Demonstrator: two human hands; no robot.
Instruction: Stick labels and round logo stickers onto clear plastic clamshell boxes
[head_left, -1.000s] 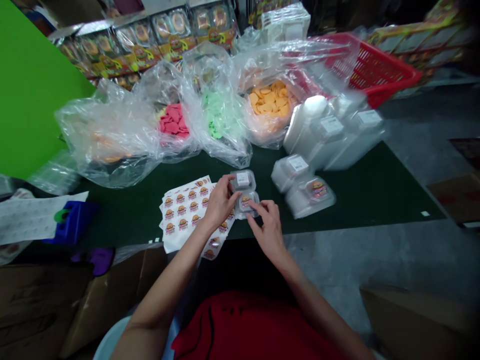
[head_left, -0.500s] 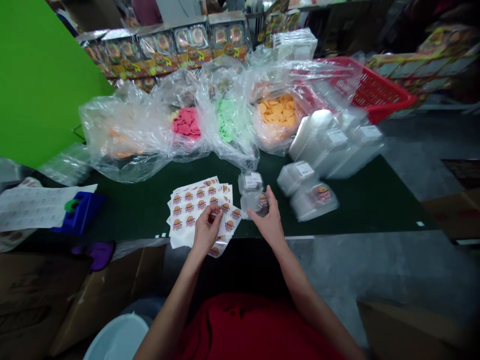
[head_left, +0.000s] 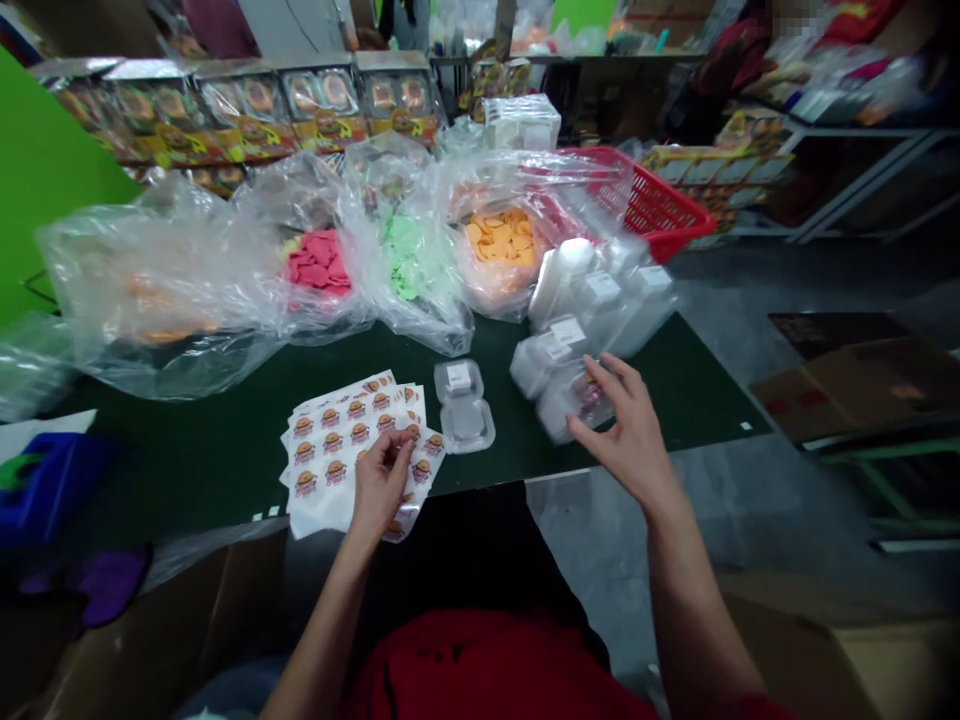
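Observation:
My left hand [head_left: 382, 478] is closed in a pinch over a fanned pile of white sticker sheets [head_left: 330, 500] printed with burger logos. Its fingertips meet at the edge of the top sheet. To the right, my right hand [head_left: 622, 425] has thumb and fingers around a clear plastic clamshell container [head_left: 559, 405] with a burger sticker, which is blurred. This one sits on a stack, whose hinged other half [head_left: 536, 360] shows a white label. Between my hands lies an open clamshell [head_left: 469, 425] with a white label on its far half and no burger sticker visible.
Plastic bags with pink pieces [head_left: 321, 265], green pieces [head_left: 407, 255] and orange pieces [head_left: 501, 238] line the back of the green table [head_left: 225, 440]. More clamshell stacks [head_left: 600, 300] and a red basket [head_left: 660, 210] stand at the right. A blue tape dispenser [head_left: 49, 485] is at left.
My right hand has moved right with the stickered clamshell onto the stack, uncovering the plain one below. The left hand stays pinched at the sheets. The view has turned right.

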